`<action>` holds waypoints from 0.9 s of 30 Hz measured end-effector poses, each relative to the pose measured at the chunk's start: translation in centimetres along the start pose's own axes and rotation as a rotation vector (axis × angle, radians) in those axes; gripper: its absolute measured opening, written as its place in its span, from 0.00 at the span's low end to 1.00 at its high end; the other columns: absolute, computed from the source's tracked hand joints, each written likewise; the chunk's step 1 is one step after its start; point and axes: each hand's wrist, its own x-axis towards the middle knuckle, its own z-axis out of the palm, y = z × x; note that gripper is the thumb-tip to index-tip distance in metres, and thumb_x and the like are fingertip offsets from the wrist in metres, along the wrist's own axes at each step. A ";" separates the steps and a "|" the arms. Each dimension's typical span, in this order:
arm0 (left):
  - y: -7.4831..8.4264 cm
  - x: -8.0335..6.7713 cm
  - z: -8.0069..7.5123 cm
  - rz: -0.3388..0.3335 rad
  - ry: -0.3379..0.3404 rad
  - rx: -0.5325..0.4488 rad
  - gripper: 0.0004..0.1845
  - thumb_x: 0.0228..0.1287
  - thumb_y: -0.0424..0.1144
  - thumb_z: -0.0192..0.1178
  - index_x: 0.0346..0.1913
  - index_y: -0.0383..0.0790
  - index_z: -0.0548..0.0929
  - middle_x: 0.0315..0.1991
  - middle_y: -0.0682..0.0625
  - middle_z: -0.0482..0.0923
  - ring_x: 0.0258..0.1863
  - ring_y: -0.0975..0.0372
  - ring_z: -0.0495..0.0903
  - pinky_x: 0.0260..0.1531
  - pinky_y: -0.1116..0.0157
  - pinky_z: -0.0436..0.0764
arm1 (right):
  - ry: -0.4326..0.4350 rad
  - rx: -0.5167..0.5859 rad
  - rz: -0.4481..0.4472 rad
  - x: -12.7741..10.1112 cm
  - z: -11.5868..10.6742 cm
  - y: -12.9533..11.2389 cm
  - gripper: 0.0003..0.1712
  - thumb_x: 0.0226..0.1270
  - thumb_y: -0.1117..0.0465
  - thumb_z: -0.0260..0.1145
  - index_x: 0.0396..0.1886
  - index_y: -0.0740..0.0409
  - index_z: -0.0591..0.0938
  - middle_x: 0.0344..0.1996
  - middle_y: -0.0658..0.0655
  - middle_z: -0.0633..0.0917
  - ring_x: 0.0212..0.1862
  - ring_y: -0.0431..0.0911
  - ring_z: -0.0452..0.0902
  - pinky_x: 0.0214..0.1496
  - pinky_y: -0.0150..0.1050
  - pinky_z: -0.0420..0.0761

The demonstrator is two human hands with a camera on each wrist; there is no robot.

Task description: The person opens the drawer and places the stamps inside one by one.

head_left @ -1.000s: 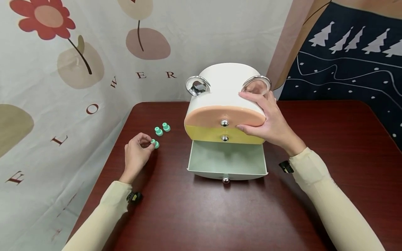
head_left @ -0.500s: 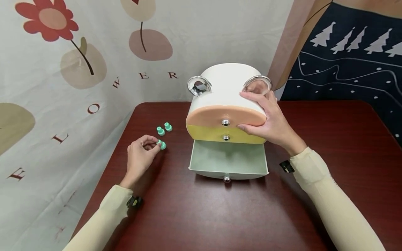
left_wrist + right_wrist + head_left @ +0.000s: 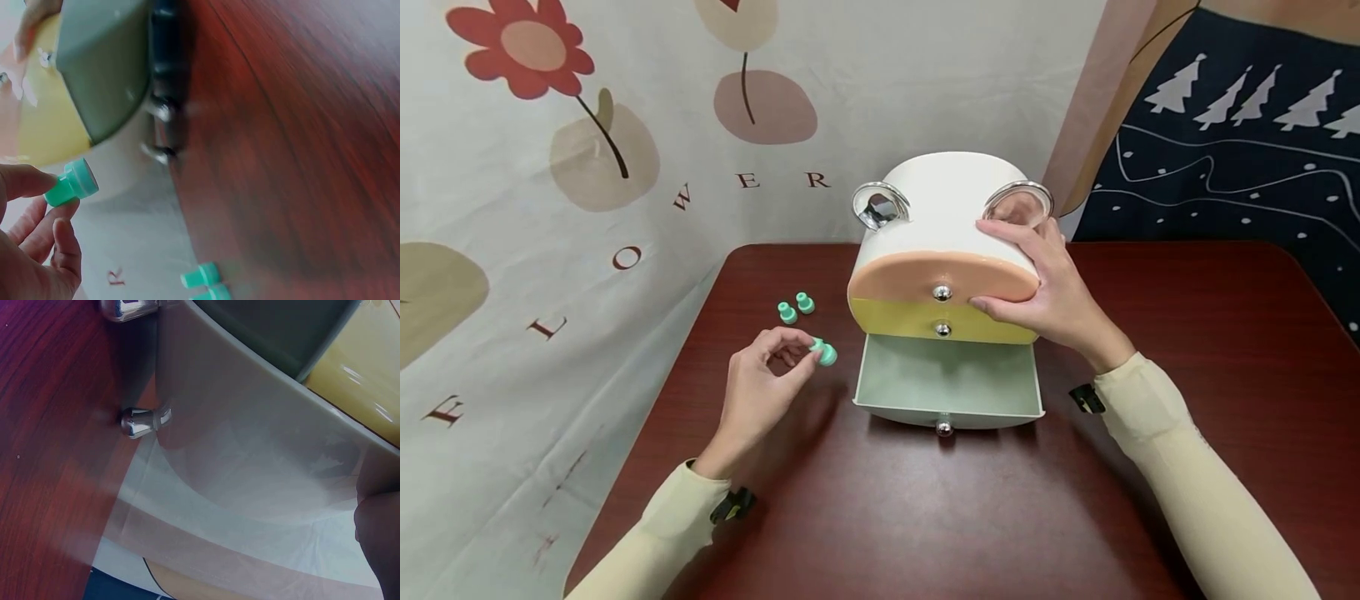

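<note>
Mint-green plastic is showing between the thumb and forefinger of the left hand, which is pinching one small green peg by its narrow stem so that the wider cap end is pointing away from the palm; the other fingers are curling loosely beneath it, as the left wrist view is showing. The peg is hanging in the air above the dark red wooden surface, just beside the left front corner of the open bottom drawer, a grip that is probably leaving the peg free to be let go cleanly. Two more green pegs are lying close together on the surface behind the hand, near the left side of the cabinet, so three pegs are in view in all. The right hand is gripping the right side of the white drawer cabinet, fingers spread over the top and thumb pressing on the front near the seam of the two upper drawers, seemingly to be steadying the light box. The cabinet is carrying three drawers: a peach one and a yellow one, both pushed in, and the pale green one pulled out, with nothing visible inside it. Each drawer is bearing one silver knob, and two round silver-rimmed ears are standing on the top.
</note>
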 end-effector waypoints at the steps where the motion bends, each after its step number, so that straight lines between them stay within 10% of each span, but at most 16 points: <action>1: 0.4 -0.1 0.1 0.010 -0.001 -0.003 0.08 0.65 0.30 0.79 0.44 0.42 0.92 0.35 0.52 0.86 0.33 0.59 0.79 0.35 0.71 0.78 | 0.001 0.001 0.002 0.0 0.0 0.0 0.50 0.48 0.62 0.90 0.74 0.49 0.82 0.58 0.59 0.82 0.57 0.46 0.64 0.54 0.49 0.66; 27: 4.4 1.0 6.0 0.179 -0.237 0.062 0.08 0.59 0.33 0.82 0.40 0.43 0.93 0.36 0.45 0.79 0.33 0.54 0.76 0.35 0.64 0.74 | 0.005 0.015 0.016 0.0 0.1 0.0 0.50 0.46 0.63 0.91 0.74 0.49 0.82 0.58 0.61 0.81 0.58 0.44 0.65 0.54 0.49 0.67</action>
